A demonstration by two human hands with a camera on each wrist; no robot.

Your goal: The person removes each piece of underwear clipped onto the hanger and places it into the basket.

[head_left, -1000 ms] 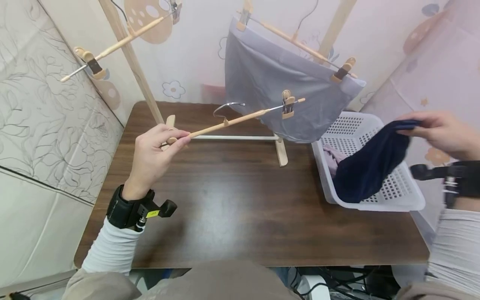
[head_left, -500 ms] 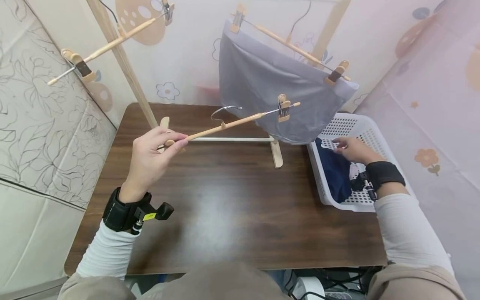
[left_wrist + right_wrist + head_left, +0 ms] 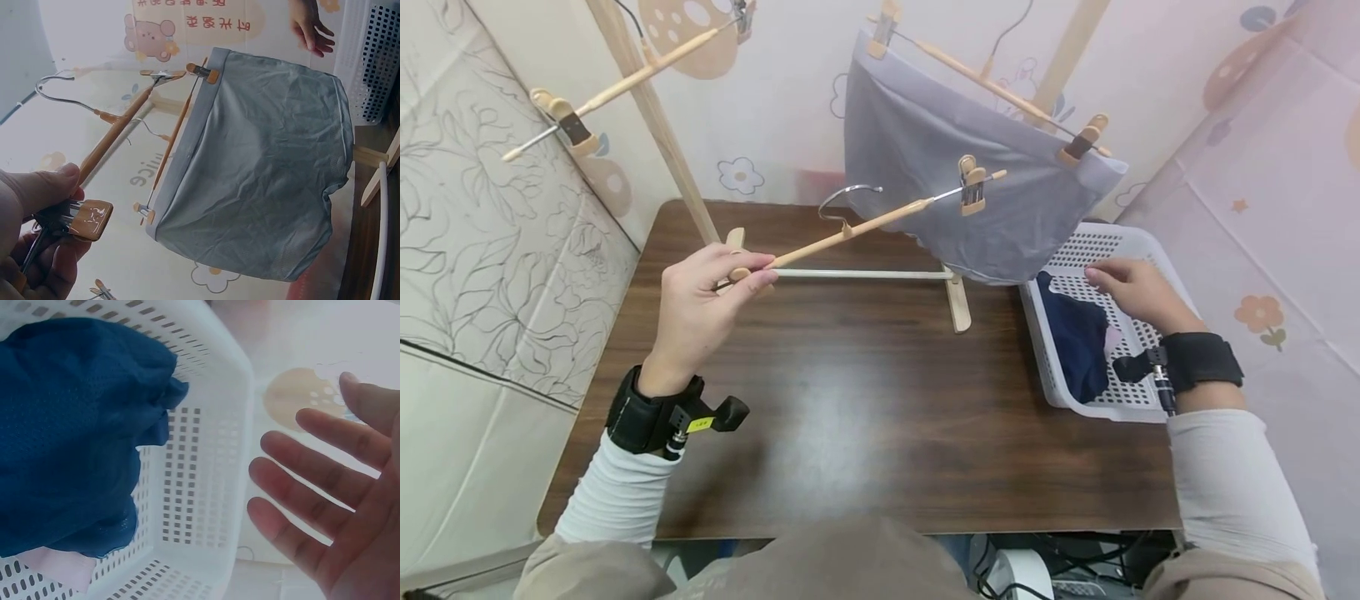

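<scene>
Pinching one clip end of the wooden hanger [image 3: 857,231], the left hand [image 3: 700,312] holds it level above the bench [image 3: 850,417], free for loading. Right hand [image 3: 1131,292], fingers spread and empty, hovers over the basket [image 3: 1150,250] just beside the navy garment [image 3: 1078,346].

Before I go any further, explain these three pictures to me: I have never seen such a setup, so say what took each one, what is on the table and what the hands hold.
No machine here: a person works with bare hands and wears three cameras. The wide picture comes from the head, the other two from black bands on the wrists. On the brown table stand a wooden drying rack and a white basket. A grey garment hangs clipped on the rack. The left hand pinches one end of a wooden clip hanger; the left wrist view shows that grip on a clip. The right hand is open over the basket and holds nothing. In the basket lie a dark blue garment and something pale pink.
</scene>
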